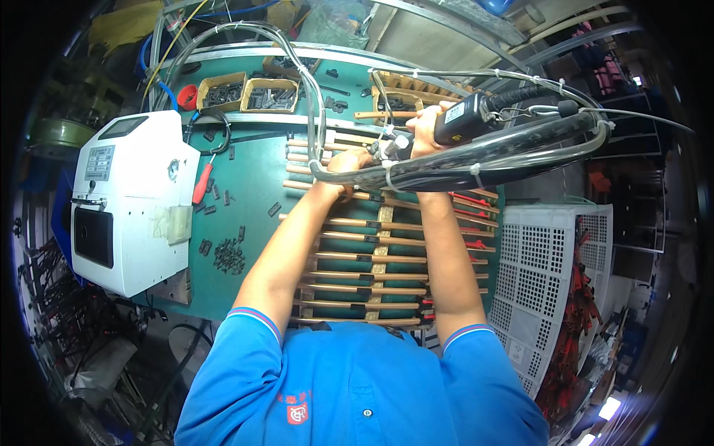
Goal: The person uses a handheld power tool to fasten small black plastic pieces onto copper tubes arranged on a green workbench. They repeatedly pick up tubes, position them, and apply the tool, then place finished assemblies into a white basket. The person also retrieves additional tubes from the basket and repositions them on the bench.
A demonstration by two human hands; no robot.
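Note:
My right hand (426, 132) is wrapped round a black handheld power screwdriver (462, 120), its metal nose turned left toward my other hand. Just left of that nose is my left hand (348, 162), fingers closed over the far rods; a cable bundle (446, 165) crosses in front, so what they hold is hidden. Several copper-coloured rods (349, 256) lie side by side across the bench, with small black pieces at mid-length. A pale notched strip (380, 249) runs beneath them. Red clips (476, 244) sit near their right ends.
A white machine (130, 204) stands at left, beside a red-handled screwdriver (204, 181). Small screws (229, 256) lie piled on the green bench (260, 178) among loose black parts. Cardboard boxes (271, 97) line the back. A white perforated crate (532, 267) stands at right.

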